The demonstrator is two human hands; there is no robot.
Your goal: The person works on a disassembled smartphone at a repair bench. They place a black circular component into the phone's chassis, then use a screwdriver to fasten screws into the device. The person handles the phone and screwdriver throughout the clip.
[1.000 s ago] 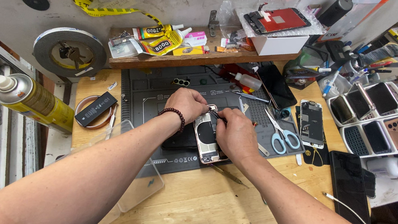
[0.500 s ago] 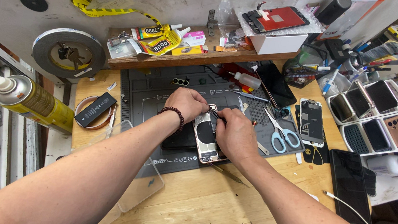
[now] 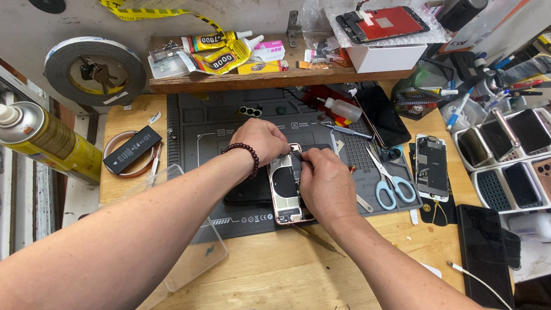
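change: almost nothing moved since the earlier frames, both hands sit at the same spot over the phone, right fingers closed in a bit tighter at its top edge
left hand (image 3: 262, 141): rests on the mat at the upper left of the phone, fingers curled, tips pressing the phone's top corner, bead bracelet (image 3: 244, 156) on the wrist
right hand (image 3: 325, 182): lies over the right side of the phone, fingers pinched together at the top edge; whether a small tool or part is between them, cannot tell
opened phone (image 3: 285, 190): lies flat on the grey work mat (image 3: 208, 129), back shell up with insides showing, long axis running away from the person, between the two hands, lower end free
worktop (image 3: 289, 269): wooden, mat in the middle
scissors (image 3: 389, 179): blue handles, on the mat's right edge, just beside the right hand
second phone (image 3: 432, 166): opened, lying right of the scissors
black battery (image 3: 132, 149): on a tape ring left of the mat
spray can (image 3: 46, 139): yellow, lying at far left
phone trays (image 3: 527, 158): white racks with several phones, far right
shelf (image 3: 264, 76): wooden ledge behind the mat, glue tubes and small packets on it
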